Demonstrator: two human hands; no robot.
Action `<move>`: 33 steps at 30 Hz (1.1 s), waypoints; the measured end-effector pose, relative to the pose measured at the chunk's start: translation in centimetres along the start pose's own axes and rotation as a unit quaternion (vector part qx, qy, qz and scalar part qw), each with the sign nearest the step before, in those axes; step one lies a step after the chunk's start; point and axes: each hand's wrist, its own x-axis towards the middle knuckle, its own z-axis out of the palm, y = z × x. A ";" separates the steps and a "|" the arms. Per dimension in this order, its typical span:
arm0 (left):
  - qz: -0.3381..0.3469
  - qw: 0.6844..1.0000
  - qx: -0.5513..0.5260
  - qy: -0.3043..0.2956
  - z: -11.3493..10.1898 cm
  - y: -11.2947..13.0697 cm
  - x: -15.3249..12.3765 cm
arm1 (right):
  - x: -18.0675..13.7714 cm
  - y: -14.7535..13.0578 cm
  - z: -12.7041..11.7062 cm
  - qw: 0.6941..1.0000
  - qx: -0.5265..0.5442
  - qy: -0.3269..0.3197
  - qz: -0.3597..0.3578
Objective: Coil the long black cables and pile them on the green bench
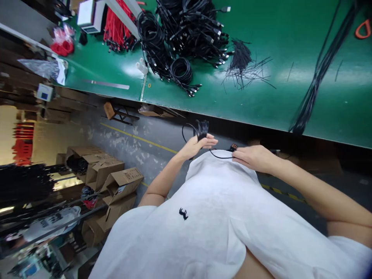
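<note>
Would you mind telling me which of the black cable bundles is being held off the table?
The small bundle in the left hand, with one strand running to the right hand; the heap and long bundle instead lie on the green table.

White glare on the green tabletop (270,29)

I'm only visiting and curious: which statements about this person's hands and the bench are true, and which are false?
1. The left hand holds a bunched black cable. True.
2. The right hand grips a pair of scissors. False: its fingers pinch a strand of that cable.
3. The tabletop is green. True.
4. The red cables lie at the picture's right edge. False: they lie toward the upper left.
5. The person's shirt is black. False: it is white.
</note>
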 end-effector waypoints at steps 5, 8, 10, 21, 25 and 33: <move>-0.036 0.984 0.095 -0.149 2.1 -1.9 0.2 | 3.8 -0.3 -3.0 0.998 -0.064 0.013 0.004; -0.050 0.979 0.054 -0.192 2.2 -1.7 -0.4 | 3.9 -0.3 -3.0 0.997 -0.041 0.035 0.060; -0.058 0.968 0.056 -0.236 2.2 -1.4 -0.6 | 3.9 -0.9 -2.8 0.995 -0.028 0.076 0.061; -0.069 0.942 0.099 -0.314 -0.2 -0.4 0.1 | 8.3 -2.4 -1.6 0.994 -0.025 -0.065 -0.081; -0.103 0.959 0.012 -0.264 -1.8 -0.6 0.6 | 9.4 -3.0 -2.4 0.996 -0.038 -0.084 -0.005; -0.106 0.952 0.086 -0.275 -3.5 -1.2 1.1 | 10.9 -3.5 -1.4 0.989 0.013 -0.145 0.011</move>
